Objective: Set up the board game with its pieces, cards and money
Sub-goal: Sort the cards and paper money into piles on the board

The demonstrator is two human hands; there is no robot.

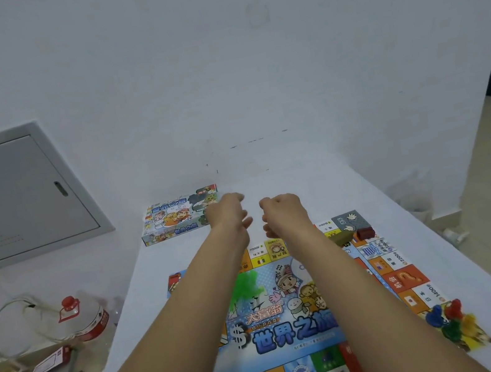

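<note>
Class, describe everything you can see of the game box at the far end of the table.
The flat rectangular cardboard game box lies closed at the far left of the white table, close to the wall. Its lid shows bright cartoon figures and blue Chinese lettering, repeated on the near side panel. It lies apart from the colourful game board. The left hand hides its right end; whether they touch is unclear.

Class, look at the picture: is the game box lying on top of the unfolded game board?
No: the game box lies on the white table beyond the board's far edge, apart from it.
</note>
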